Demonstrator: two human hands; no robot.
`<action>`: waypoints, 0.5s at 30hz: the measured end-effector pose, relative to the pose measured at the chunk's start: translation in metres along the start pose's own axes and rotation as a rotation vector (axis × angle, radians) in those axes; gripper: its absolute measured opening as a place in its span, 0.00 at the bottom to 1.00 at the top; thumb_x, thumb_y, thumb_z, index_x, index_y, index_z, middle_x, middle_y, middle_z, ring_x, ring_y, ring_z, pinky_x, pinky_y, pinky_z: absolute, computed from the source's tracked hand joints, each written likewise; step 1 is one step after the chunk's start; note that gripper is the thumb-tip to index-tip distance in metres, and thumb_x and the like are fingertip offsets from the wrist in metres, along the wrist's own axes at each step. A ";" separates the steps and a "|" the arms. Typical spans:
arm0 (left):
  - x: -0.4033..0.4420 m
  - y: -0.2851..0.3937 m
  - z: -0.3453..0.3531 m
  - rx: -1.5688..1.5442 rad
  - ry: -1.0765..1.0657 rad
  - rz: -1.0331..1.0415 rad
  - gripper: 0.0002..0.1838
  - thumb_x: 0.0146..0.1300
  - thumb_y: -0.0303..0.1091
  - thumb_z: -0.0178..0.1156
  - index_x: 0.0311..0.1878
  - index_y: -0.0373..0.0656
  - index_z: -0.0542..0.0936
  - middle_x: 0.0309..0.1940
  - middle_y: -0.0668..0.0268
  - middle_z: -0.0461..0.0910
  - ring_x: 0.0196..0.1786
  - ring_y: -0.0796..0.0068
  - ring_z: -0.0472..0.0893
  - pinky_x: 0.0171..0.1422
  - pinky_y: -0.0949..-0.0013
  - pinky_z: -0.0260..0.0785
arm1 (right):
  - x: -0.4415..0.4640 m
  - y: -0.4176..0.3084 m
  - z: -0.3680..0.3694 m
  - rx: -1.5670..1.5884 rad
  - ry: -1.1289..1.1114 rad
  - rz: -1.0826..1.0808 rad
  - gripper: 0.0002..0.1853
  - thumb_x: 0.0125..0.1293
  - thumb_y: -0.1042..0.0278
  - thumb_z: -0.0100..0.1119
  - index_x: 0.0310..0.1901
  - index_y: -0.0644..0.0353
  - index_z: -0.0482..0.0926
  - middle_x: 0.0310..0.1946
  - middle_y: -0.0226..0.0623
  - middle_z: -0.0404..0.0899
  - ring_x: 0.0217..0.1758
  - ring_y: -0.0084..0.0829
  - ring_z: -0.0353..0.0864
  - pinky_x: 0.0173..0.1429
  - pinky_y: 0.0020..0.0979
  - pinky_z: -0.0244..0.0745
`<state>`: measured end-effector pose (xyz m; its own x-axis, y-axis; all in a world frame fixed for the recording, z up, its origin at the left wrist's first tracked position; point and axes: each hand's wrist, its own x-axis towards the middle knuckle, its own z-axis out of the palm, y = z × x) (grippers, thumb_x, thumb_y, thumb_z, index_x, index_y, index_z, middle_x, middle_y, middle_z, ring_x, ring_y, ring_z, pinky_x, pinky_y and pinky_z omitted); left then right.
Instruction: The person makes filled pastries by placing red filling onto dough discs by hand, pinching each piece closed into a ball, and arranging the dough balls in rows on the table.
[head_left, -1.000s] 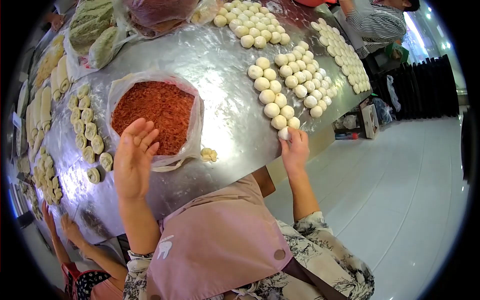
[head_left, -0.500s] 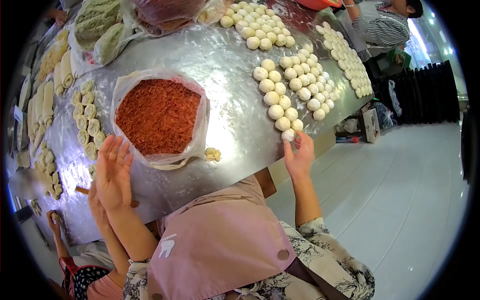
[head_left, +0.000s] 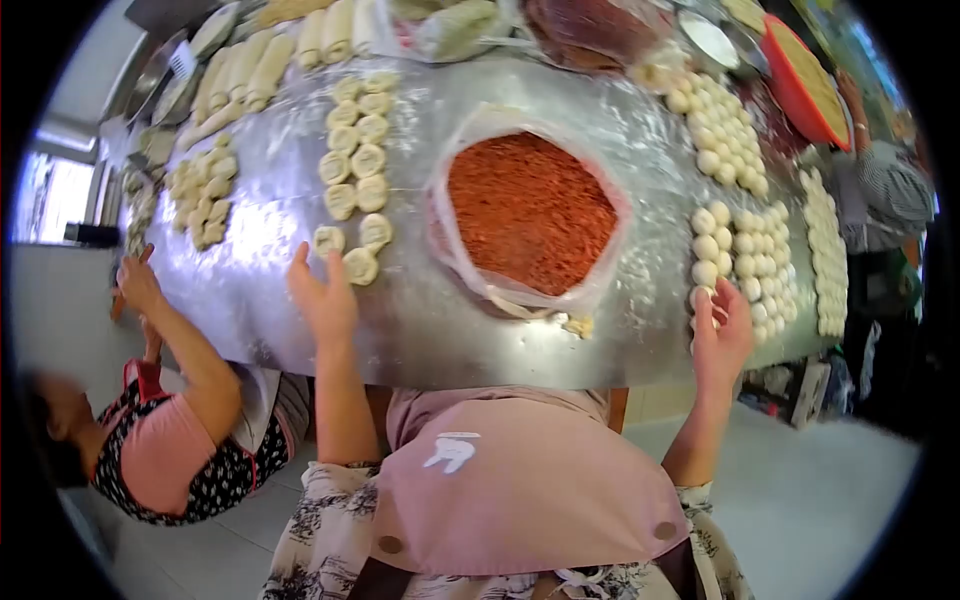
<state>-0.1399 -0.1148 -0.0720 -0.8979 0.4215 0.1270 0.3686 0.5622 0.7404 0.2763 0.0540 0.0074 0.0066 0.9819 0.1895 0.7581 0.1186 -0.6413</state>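
My left hand (head_left: 325, 302) is open, its fingers stretched toward the near end of a double row of flattened, coiled dough pieces (head_left: 371, 160). Its fingertips are right by the last coiled piece (head_left: 328, 240); whether they touch it, I cannot tell. On the right, my right hand (head_left: 726, 325) is at the near end of a column of smooth round dough balls (head_left: 704, 247). Thumb and fingers are apart there, partly covering the nearest balls. Between my hands stands an opened plastic bag (head_left: 612, 238) full of crumbly red-brown filling (head_left: 532, 210).
Dough rolls (head_left: 270, 72) and more dough pieces (head_left: 203, 190) lie left on the metal table (head_left: 290, 300). A small dough scrap (head_left: 578, 326) is near the bag. A co-worker (head_left: 165, 440) holding a stick (head_left: 146, 254) stands left. A red basin (head_left: 800, 85) is at the far right.
My view has turned left. My left hand has gone from beside the filling bag to the coiled dough pieces. My right hand remains by the near end of the dough-ball column.
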 end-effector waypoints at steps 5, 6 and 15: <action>-0.010 -0.007 0.015 0.261 -0.076 -0.068 0.36 0.63 0.47 0.58 0.67 0.31 0.61 0.64 0.39 0.61 0.66 0.44 0.61 0.71 0.51 0.52 | 0.028 -0.114 0.056 0.170 -0.416 -0.449 0.16 0.62 0.65 0.63 0.49 0.62 0.79 0.43 0.44 0.80 0.41 0.36 0.82 0.47 0.32 0.78; -0.012 -0.008 0.016 0.281 -0.050 -0.071 0.37 0.63 0.48 0.58 0.67 0.31 0.60 0.64 0.39 0.60 0.66 0.44 0.62 0.71 0.51 0.52 | 0.033 -0.129 0.073 0.115 -0.486 -0.562 0.17 0.63 0.63 0.62 0.50 0.63 0.78 0.45 0.45 0.80 0.44 0.38 0.81 0.50 0.34 0.77; 0.027 -0.014 0.024 0.183 -0.070 -0.024 0.22 0.60 0.42 0.62 0.50 0.35 0.74 0.46 0.52 0.77 0.50 0.54 0.76 0.56 0.56 0.67 | 0.027 -0.170 0.203 -0.298 -0.726 -0.847 0.33 0.65 0.53 0.53 0.67 0.63 0.61 0.68 0.59 0.56 0.71 0.59 0.55 0.75 0.45 0.51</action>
<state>-0.1636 -0.0936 -0.0946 -0.8905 0.4509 0.0599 0.3903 0.6898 0.6098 0.0157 0.0900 -0.0296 -0.8811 0.4692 -0.0592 0.4646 0.8355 -0.2935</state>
